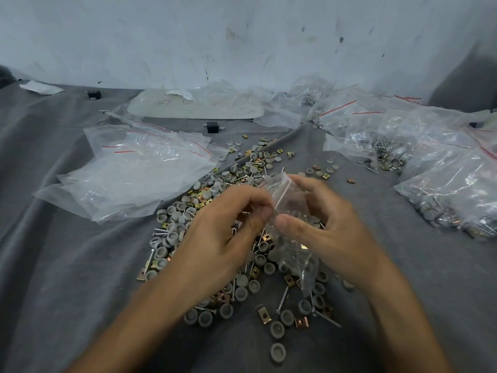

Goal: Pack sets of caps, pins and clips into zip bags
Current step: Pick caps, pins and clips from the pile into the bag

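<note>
A small clear zip bag (289,200) hangs between both hands above a loose heap of grey caps, brass clips and metal pins (212,189) spread on the grey cloth. My left hand (226,235) pinches the bag's near top edge with thumb and fingers. My right hand (322,224) grips the other side, thumb at the front and fingers curled behind. Inside the lower part of the bag I see a few grey caps and pins (295,262). My fingers hide the bag's mouth.
A pile of empty zip bags (134,168) lies at the left. Filled bags (430,162) are heaped at the right. A flat pale sheet (193,109) and a small black block (212,127) lie near the scuffed wall.
</note>
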